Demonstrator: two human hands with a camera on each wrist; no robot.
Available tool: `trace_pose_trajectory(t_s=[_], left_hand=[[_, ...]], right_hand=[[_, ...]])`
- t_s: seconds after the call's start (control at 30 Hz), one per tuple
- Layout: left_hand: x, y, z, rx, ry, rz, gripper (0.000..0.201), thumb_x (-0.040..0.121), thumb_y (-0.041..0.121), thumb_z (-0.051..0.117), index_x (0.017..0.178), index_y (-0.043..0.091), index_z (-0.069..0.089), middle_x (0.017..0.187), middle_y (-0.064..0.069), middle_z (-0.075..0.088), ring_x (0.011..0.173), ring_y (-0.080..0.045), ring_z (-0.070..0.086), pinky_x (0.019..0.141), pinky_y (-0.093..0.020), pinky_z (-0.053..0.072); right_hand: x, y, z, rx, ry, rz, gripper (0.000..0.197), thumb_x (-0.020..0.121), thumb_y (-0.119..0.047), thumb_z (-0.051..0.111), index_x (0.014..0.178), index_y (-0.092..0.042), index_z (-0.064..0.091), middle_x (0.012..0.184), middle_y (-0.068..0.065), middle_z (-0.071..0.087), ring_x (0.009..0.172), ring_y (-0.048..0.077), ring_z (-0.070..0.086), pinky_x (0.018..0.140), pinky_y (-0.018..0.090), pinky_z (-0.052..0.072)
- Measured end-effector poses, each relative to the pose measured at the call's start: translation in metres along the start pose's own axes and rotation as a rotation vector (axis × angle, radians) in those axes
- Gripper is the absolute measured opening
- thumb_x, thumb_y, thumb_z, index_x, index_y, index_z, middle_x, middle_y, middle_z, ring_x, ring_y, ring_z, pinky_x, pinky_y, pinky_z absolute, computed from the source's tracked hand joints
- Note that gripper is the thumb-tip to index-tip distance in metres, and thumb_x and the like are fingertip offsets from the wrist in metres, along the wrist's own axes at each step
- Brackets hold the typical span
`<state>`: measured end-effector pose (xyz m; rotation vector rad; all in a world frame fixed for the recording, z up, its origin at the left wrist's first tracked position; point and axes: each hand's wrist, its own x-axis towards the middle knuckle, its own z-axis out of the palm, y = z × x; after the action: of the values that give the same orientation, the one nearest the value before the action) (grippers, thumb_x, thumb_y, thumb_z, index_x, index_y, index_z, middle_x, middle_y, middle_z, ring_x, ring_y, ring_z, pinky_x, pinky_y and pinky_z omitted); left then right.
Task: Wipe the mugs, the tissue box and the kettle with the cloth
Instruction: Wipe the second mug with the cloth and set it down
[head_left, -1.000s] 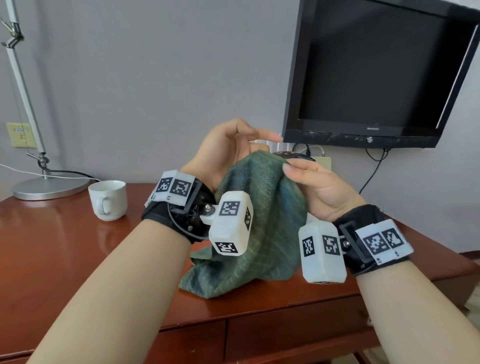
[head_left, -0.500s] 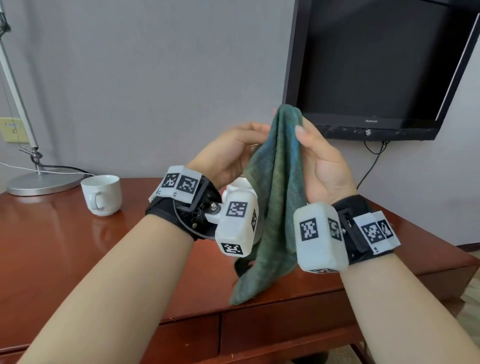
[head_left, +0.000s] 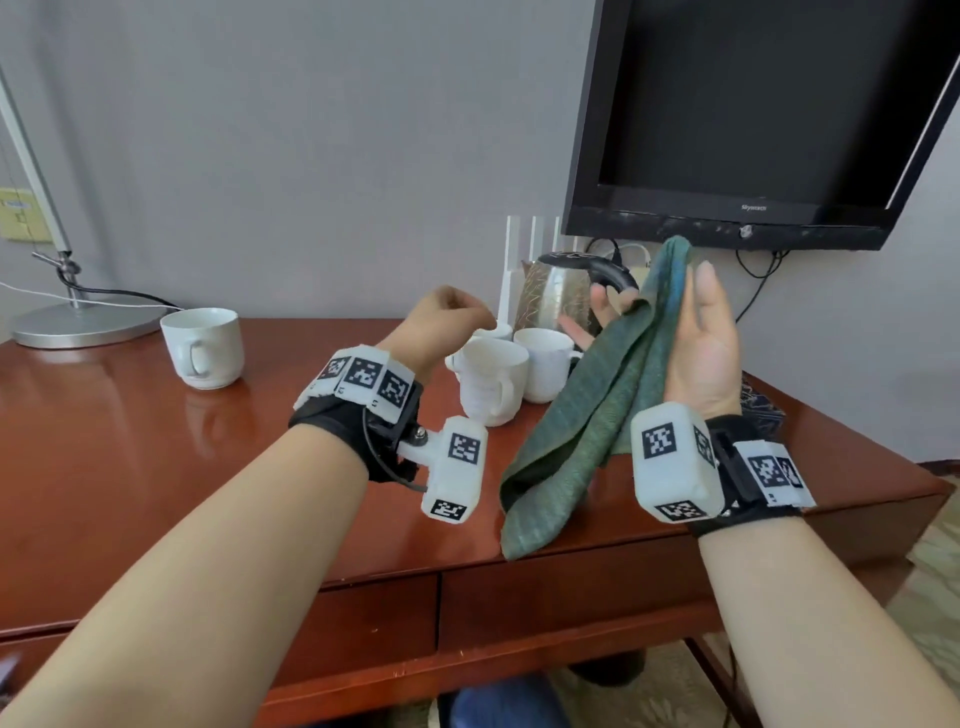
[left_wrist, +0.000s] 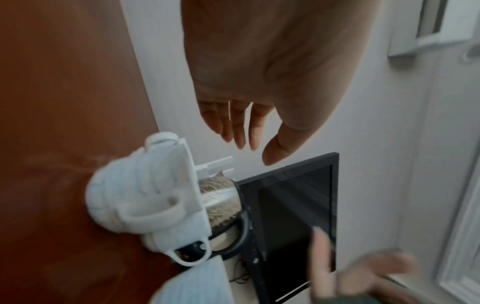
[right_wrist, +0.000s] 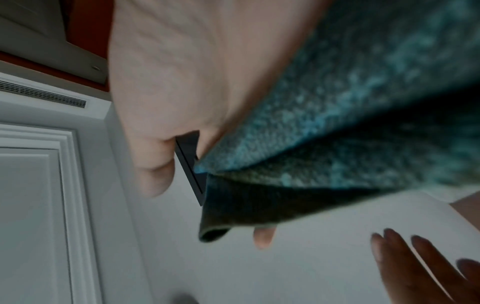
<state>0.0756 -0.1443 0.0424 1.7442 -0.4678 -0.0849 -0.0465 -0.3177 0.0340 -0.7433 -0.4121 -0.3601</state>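
Observation:
My right hand (head_left: 655, 291) is raised in front of the TV with the folded green cloth (head_left: 587, 415) held between thumb and fingers, its tail hanging down to the desk. In the right wrist view the cloth (right_wrist: 350, 123) lies across the palm. My left hand (head_left: 447, 312) hovers above two white mugs (head_left: 493, 387) that stand close together, its fingers (left_wrist: 241, 131) relaxed and holding nothing. Behind the mugs stands a steel kettle (head_left: 553, 296) with a black handle. Another white mug (head_left: 203, 347) sits at the left. A dark patterned tissue box (head_left: 763, 408) shows behind my right wrist.
The red-brown desk (head_left: 130, 467) has drawers along its front edge. A lamp base (head_left: 78, 322) with cables stands at the far left corner. A black TV (head_left: 753, 114) hangs on the wall above the kettle, with white router antennas (head_left: 511, 249) beside it.
My left hand has let go of the cloth and dropped to the left, over the mugs. My right hand now holds the cloth alone, folded lengthwise.

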Motion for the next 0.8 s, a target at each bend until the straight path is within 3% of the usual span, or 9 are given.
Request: trace_pose_trajectory(t_s=[0.1,0.17,0.23,0.4,0.5,0.57,0.63,0.7,0.8], left_hand=[[0.0,-0.015,0.003,0.074,0.02,-0.052,0.031,0.082,0.005,0.062,0.11,0.016,0.054,0.119,-0.003,0.051,0.105,-0.018,0.049,0.074,-0.023,0.04],[-0.002,-0.024,0.005,0.137,0.016,-0.1,0.042,0.078,0.009,0.065,0.118,0.014,0.053,0.13,-0.005,0.042,0.113,-0.02,0.046,0.087,-0.028,0.042],[-0.007,-0.029,0.008,0.218,-0.012,-0.134,0.044,0.079,0.023,0.07,0.117,0.01,0.054,0.123,-0.005,0.045,0.108,-0.02,0.048,0.09,-0.031,0.044],[-0.015,-0.032,0.018,0.449,-0.072,-0.031,0.027,0.083,0.03,0.07,0.071,0.013,0.053,0.075,0.0,0.053,0.069,-0.015,0.05,0.057,-0.022,0.039],[-0.015,-0.027,0.022,0.686,0.019,0.218,0.035,0.078,0.039,0.073,0.097,0.016,0.056,0.103,-0.001,0.053,0.1,-0.02,0.047,0.079,-0.026,0.039],[-0.012,-0.023,0.026,0.999,-0.094,0.306,0.071,0.075,0.055,0.073,0.129,0.015,0.05,0.131,-0.004,0.048,0.125,-0.025,0.039,0.102,-0.034,0.03],[-0.008,-0.02,0.033,1.178,-0.213,0.296,0.086,0.074,0.061,0.071,0.139,0.014,0.042,0.136,-0.005,0.05,0.131,-0.027,0.038,0.11,-0.037,0.024],[-0.002,-0.017,0.039,1.207,-0.274,0.242,0.075,0.075,0.054,0.074,0.134,0.015,0.046,0.124,-0.005,0.058,0.123,-0.027,0.046,0.105,-0.037,0.03],[0.004,-0.013,0.045,1.215,-0.351,0.182,0.061,0.075,0.04,0.078,0.124,0.014,0.052,0.117,-0.005,0.06,0.101,-0.022,0.054,0.077,-0.034,0.045]], right_hand=[[-0.006,-0.001,-0.008,-0.053,0.115,0.101,0.024,0.086,-0.041,0.055,0.088,-0.017,0.059,0.069,0.0,0.054,0.067,0.016,0.057,0.076,0.034,0.055],[-0.009,0.002,-0.012,-0.207,0.174,0.168,0.023,0.085,-0.025,0.057,0.107,-0.02,0.054,0.069,0.001,0.047,0.055,0.013,0.047,0.051,0.024,0.046],[-0.01,0.008,-0.017,-0.372,0.18,0.238,0.052,0.087,-0.007,0.054,0.13,-0.035,0.043,0.066,0.001,0.045,0.05,0.011,0.041,0.04,0.019,0.033],[-0.009,0.027,-0.028,-0.566,0.231,0.375,0.075,0.095,0.002,0.046,0.147,-0.046,0.02,0.07,0.004,0.045,0.046,0.011,0.04,0.037,0.019,0.027],[-0.01,0.028,-0.03,-0.555,0.25,0.386,0.076,0.095,0.0,0.046,0.147,-0.048,0.019,0.071,0.004,0.046,0.046,0.012,0.041,0.038,0.02,0.028],[-0.01,0.026,-0.031,-0.551,0.248,0.394,0.075,0.095,0.0,0.046,0.147,-0.049,0.02,0.072,0.005,0.045,0.047,0.013,0.042,0.037,0.021,0.03],[-0.01,0.024,-0.033,-0.569,0.237,0.416,0.076,0.095,0.0,0.046,0.147,-0.049,0.02,0.075,0.005,0.045,0.048,0.014,0.041,0.037,0.022,0.031],[-0.009,0.025,-0.033,-0.604,0.21,0.439,0.076,0.095,0.001,0.045,0.148,-0.049,0.02,0.082,0.006,0.047,0.049,0.014,0.039,0.037,0.022,0.031],[-0.009,0.027,-0.032,-0.636,0.182,0.472,0.076,0.095,0.001,0.043,0.147,-0.049,0.02,0.081,0.009,0.05,0.049,0.014,0.039,0.037,0.021,0.032]])
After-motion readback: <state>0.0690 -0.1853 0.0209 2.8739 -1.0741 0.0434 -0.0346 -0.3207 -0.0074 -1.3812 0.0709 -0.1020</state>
